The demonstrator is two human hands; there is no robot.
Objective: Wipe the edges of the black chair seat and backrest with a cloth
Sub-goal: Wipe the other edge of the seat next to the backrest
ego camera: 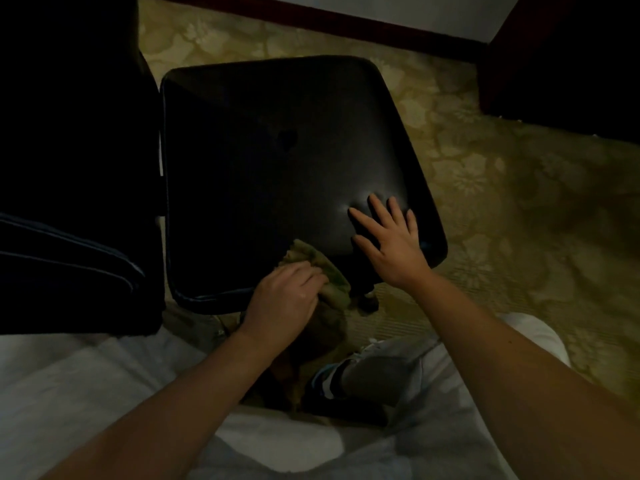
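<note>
- Here, a floral olive carpet [502,188] covers the floor, running up to a dark baseboard [346,24] at the far wall.
- The black seat [277,157] fills the middle of the view, its padding shiny and slightly dimpled; the backrest [72,133] stands along its left side, dark and hard to make out.
- The person's pale trousers [86,382] fill the bottom of the view, with a shoe [367,379] just below the seat's near edge.
- The cloth [325,275], olive-green, lies bunched on the seat's near edge and hangs down over it.
- The right hand [388,237] lies flat on the seat near its right front corner, fingers spread and pressing into the padding.
- The left hand [287,296] has its fingers curled around the cloth, holding it against the near edge.
</note>
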